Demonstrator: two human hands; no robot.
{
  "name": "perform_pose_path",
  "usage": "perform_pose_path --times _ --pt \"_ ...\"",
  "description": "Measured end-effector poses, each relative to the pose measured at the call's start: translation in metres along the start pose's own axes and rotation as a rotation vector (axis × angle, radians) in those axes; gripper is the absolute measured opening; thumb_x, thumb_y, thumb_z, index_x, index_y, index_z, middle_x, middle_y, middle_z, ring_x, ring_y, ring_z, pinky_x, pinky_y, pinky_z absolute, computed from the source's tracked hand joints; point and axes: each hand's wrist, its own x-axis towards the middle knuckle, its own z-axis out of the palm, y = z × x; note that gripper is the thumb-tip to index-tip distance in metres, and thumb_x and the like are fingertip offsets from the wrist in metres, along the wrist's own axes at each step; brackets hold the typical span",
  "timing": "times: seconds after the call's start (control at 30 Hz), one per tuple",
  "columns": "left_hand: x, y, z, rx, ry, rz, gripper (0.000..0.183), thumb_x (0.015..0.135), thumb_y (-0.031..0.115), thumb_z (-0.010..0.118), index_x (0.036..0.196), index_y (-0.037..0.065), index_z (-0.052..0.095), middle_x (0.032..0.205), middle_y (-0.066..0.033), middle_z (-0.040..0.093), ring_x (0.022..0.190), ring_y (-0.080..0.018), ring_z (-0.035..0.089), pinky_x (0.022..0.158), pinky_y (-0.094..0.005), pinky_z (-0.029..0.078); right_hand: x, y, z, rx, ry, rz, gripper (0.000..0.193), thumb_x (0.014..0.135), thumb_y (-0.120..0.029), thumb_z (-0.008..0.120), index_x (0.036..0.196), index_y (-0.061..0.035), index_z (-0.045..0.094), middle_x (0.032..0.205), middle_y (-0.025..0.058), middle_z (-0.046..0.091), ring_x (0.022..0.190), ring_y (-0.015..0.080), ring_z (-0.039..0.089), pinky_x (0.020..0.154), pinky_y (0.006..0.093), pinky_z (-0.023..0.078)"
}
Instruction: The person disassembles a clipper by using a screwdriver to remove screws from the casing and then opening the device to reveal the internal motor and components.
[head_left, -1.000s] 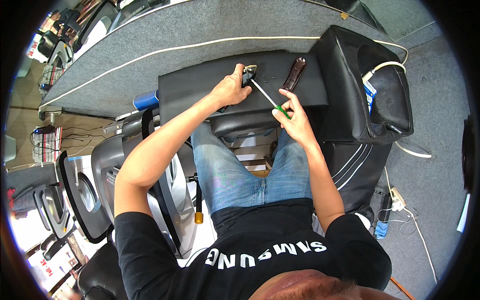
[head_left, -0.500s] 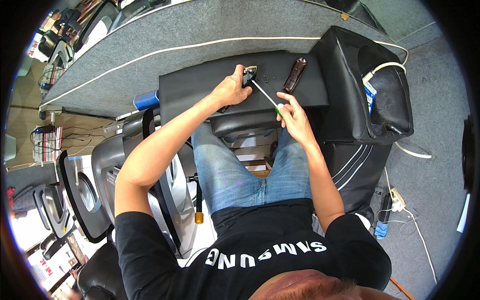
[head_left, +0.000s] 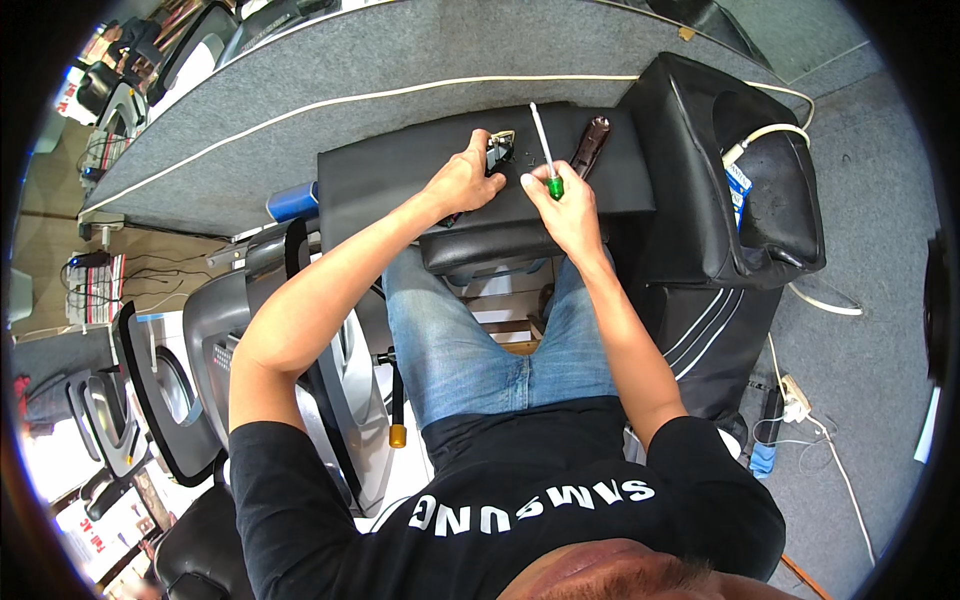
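My left hand point(head_left: 466, 180) is closed around a hair clipper point(head_left: 500, 150), its innards partly bare and a brass-coloured metal piece at its far end. The clipper rests on a black padded seat point(head_left: 375, 170); the palm hides part of it. My right hand point(head_left: 570, 212) pinches a screwdriver point(head_left: 543, 142) by its green handle, the pale shaft pointing up and away from me, apart from the clipper. Beyond the right hand lies a glossy dark brown clipper housing point(head_left: 594, 146). Several tiny dark bits, perhaps screws, are scattered on the seat between clipper and housing.
A black armrest block point(head_left: 690, 170) with a white cable and a blue packet point(head_left: 738, 195) bounds the right side. Past the seat runs a grey carpeted partition point(head_left: 440, 60) with a white cord. A blue box point(head_left: 293, 202) stands to the left, near black salon chairs.
My right hand has lifted the screwdriver tip off the clipper and turned the shaft to point away, moving slightly left. My left hand keeps its hold on the clipper.
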Motion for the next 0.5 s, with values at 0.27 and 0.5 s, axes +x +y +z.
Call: perform_pose_path --times 0.27,0.5 --pt "0.0 0.005 -0.002 -0.034 -0.003 -0.01 0.06 0.096 0.021 0.073 0.142 0.0 0.041 0.109 -0.0346 0.073 0.109 -0.0493 0.074 0.091 -0.054 0.058 0.015 -0.019 0.022 -0.184 0.071 -0.006 0.026 0.099 -0.033 0.078 0.11 -0.0096 0.079 0.067 0.0126 0.069 0.061 0.0286 0.071 0.06 0.0422 0.052" --pt "-0.001 0.004 -0.002 -0.037 -0.008 -0.01 0.059 0.096 0.021 0.073 0.141 0.0 0.041 0.109 -0.0342 0.073 0.109 -0.0496 0.074 0.09 -0.054 0.058 0.017 -0.017 0.027 -0.199 0.088 0.012 0.029 0.099 -0.036 0.078 0.107 -0.0088 0.08 0.073 0.016 0.073 0.069 0.0345 0.076 0.066 0.0442 0.056"
